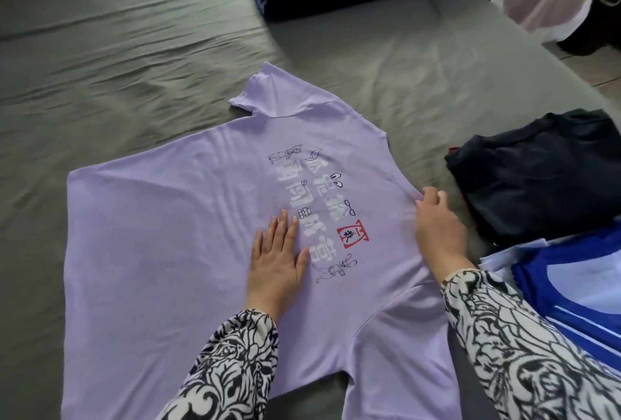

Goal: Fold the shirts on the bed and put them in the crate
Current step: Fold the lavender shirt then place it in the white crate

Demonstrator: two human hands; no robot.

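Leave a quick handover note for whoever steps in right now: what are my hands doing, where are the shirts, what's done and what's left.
Left hand: flat, fingers straight, pressing the middle of the lilac shirt.
Right hand: fingers curled at the shirt's collar edge; whether it pinches the cloth is unclear.
The lilac shirt lies spread, print up, on the grey bed, not yet folded.
Dark garment lies bunched at the right; blue and white shirts lie nearer, at the right edge.
No crate is in view.
Left: fold the lilac shirt, then the others, and crate them.
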